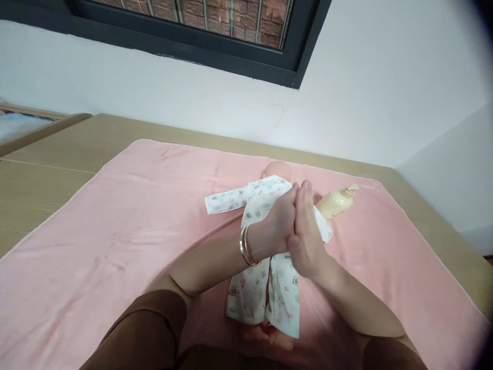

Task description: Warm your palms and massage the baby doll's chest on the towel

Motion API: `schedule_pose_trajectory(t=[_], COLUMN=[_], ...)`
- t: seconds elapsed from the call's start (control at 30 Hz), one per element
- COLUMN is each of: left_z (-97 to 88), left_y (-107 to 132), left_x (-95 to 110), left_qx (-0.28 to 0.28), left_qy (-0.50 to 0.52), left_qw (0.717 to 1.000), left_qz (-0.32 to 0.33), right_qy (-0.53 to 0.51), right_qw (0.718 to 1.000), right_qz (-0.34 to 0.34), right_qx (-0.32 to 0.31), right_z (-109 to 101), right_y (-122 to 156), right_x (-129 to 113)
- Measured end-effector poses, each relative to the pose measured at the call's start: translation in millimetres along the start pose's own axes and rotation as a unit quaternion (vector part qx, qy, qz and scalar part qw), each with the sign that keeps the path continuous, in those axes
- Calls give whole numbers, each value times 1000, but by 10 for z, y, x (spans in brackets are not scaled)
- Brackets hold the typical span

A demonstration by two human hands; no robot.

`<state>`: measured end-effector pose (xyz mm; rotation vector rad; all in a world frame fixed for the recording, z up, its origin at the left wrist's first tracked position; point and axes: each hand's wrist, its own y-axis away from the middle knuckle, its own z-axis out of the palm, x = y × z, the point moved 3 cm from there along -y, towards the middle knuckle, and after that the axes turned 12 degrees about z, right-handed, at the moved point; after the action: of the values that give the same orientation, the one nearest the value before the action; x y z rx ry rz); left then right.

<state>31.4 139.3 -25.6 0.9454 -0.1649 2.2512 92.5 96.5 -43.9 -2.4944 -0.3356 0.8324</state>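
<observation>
A baby doll (pixel 278 170) lies on its back on a pink blanket (pixel 134 216), dressed in a white printed romper (pixel 265 288). My left hand (pixel 278 218) and my right hand (pixel 306 234) are pressed palm to palm above the doll's chest, fingers stretched out together, with nothing visible between them. Gold bangles (pixel 248 246) circle my left wrist. A cream-coloured bottle (pixel 337 202) lies on the blanket just to the right of the doll's shoulder. The doll's bare feet (pixel 269 336) stick out near my lap.
The blanket covers a tan wooden platform (pixel 46 169) set against a white wall (pixel 385 92). A dark-framed window (pixel 215 31) sits above. A wooden frame edge (pixel 34 123) shows at far left.
</observation>
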Motion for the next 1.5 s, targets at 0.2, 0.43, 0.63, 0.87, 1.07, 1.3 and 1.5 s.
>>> schedule_pose_trajectory(t=[0.2, 0.43, 0.63, 0.87, 1.07, 1.3, 1.5], left_z=[-247, -683, -973, -1166, -1209, -1187, -1179], left_y=[-131, -469, -803, -1063, -1081, -1032, -952], left_x=[504, 842, 769, 290, 202, 213, 190], left_qx=[99, 125, 178, 195, 213, 210, 191], left_qy=[-126, -229, -370, -541, -550, -593, -610], left_qw=[943, 868, 841, 739, 718, 693, 683], left_qz=[293, 422, 352, 352, 369, 353, 352], right_qy=[-20, 122, 133, 96, 182, 222, 184], right_qw=[992, 986, 988, 984, 975, 953, 965], right_qz=[-91, 94, 73, 149, 117, 205, 181], right_qx=[-85, -59, -39, 5, -52, -7, -52], right_z=[193, 519, 732, 647, 627, 607, 611], right_y=[40, -305, -217, -310, -436, -307, -500], right_x=[-37, 683, 777, 1000, 1023, 801, 987])
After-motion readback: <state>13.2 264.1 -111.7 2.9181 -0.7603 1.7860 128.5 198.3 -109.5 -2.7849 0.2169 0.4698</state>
